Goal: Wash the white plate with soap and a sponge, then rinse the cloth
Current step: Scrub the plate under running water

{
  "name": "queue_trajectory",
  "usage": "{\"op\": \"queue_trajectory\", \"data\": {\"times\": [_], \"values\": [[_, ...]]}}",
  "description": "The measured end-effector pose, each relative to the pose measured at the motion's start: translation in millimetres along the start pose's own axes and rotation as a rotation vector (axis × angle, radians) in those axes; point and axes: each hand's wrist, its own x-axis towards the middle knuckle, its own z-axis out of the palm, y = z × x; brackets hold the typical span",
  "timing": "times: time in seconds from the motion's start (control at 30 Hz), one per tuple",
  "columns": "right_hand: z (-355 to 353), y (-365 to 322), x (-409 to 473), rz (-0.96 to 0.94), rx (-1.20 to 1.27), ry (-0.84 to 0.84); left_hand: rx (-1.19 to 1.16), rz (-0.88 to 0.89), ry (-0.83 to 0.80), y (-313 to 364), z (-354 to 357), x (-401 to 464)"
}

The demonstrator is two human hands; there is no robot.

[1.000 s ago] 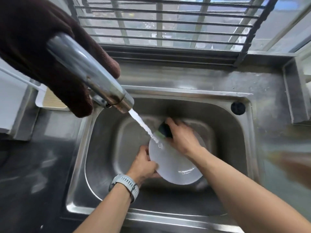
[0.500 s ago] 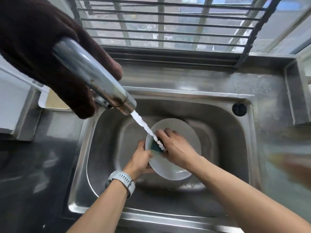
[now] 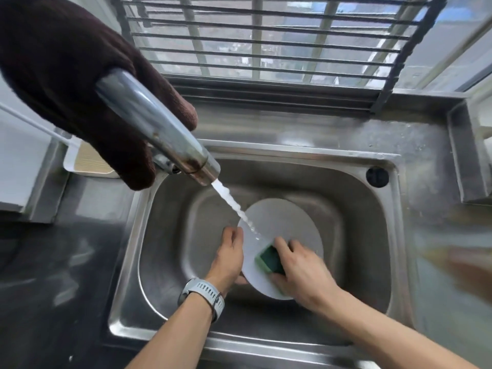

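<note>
Near rim: the steel sink (image 3: 127, 262) is set into a dark bench (image 3: 53, 275); both forearms reach in over its near edge.
Wristband: a grey watch (image 3: 203, 292) sits on the left wrist.
Left hand: the left hand (image 3: 229, 259) is at the left edge of the white plate (image 3: 287, 222). Grip: fingers curled round the rim, thumb side up, holding the plate tilted inside the basin.
Right hand: the right hand (image 3: 300, 270) is on the near right part of the plate. Grip: fingers bent over a green sponge (image 3: 270, 259), pressing it against the plate face.
Sponge: dark green top with a lighter green edge, lying on the near half of the plate, just right of the left hand.
Plate: round, white, held above the sink floor at mid-basin, its far half bare.
Water: a stream (image 3: 234, 206) falls from the tap and lands on the left part of the plate, just beyond the sponge.
Tap: a chrome spout (image 3: 154, 129) slants from upper left down to the basin.
Cloth: a dark brown cloth (image 3: 58, 70) hangs draped over the tap, far left.
Overflow: a black round hole (image 3: 377, 176) sits at the far right corner of the sink.
Far left: a white tray (image 3: 87, 162) lies behind the cloth.
Far side: a barred window (image 3: 266, 41) runs above the steel ledge.
</note>
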Motion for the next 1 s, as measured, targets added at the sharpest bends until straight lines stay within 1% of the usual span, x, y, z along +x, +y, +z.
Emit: {"op": "queue_trajectory", "data": {"times": [0.03,0.1,0.17,0.2,0.27,0.37,0.43,0.5,0.6,0.63,0.73,0.8,0.87,0.93,0.97,1.0], "values": [[1,-11,8,-0.047,0.049,0.010,-0.026,-0.023,-0.003,0,1,-1],[-2,-25,37,-0.111,0.113,0.094,-0.084,-0.066,0.000,0,2,-2],[-8,-20,72,-0.111,0.102,0.160,-0.092,-0.068,0.018,2,3,-3],[-12,-9,86,-0.080,0.081,0.167,-0.078,-0.044,0.029,4,3,-3],[-17,21,95,0.056,0.056,0.153,-0.032,-0.005,0.036,6,4,-3],[-11,52,65,0.262,-0.121,0.141,-0.016,0.020,0.037,8,4,-5],[-3,56,36,0.298,-0.178,0.113,-0.014,0.038,0.021,11,5,-8],[-1,54,32,0.296,-0.072,0.099,0.010,0.051,0.007,12,6,-11],[-16,34,69,0.295,0.195,0.201,-0.037,0.030,-0.019,15,8,-15],[-21,21,80,0.269,0.245,0.219,-0.078,0.001,-0.028,18,9,-17],[-19,-20,81,0.106,0.228,0.237,-0.310,-0.088,-0.063,25,11,-12],[-19,-35,52,0.034,0.240,0.185,-0.344,-0.119,-0.081,29,8,-10],[-19,-35,16,0.017,0.268,0.087,-0.290,-0.143,-0.034,28,7,-9],[-14,-19,-14,0.013,0.224,-0.016,-0.161,-0.073,0.062,25,6,-10],[-11,-7,-22,0.029,0.179,-0.043,-0.102,-0.031,0.089,24,6,-10],[-8,8,-24,0.061,0.131,-0.044,-0.059,0.011,0.079,23,6,-9]]}}
